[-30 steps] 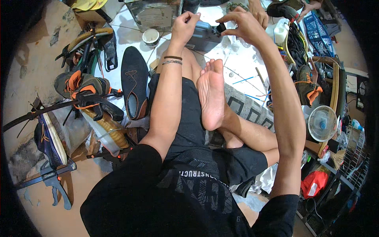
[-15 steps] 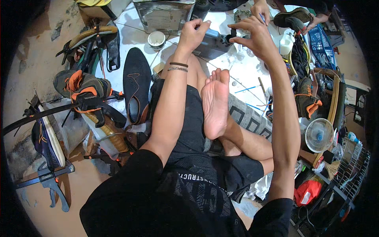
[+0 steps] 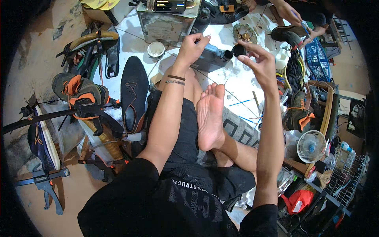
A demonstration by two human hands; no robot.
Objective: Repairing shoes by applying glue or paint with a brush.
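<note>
My right hand (image 3: 256, 61) pinches a round black cap (image 3: 239, 50) just to the right of the open neck (image 3: 227, 54) of a grey plastic container (image 3: 211, 60). My left hand (image 3: 192, 47) is closed at the container's upper left; what its fingers grip, if anything, is hidden. A white cup (image 3: 155, 50) stands left of that hand. My bare foot (image 3: 209, 118) rests below the container, sole up.
Shoes (image 3: 134, 94), clamps (image 3: 47, 177) and clamped footwear surround me. At the back stand a metal can (image 3: 166, 27) and dark bottle (image 3: 201, 19). A co-worker's hand (image 3: 288, 10) holds a blue stick near a shoe. A small fan (image 3: 311, 146) is at right.
The black cap in my right hand has come away from the container's neck toward the right, exposing the opening. The view has shifted, so more of the back shows.
</note>
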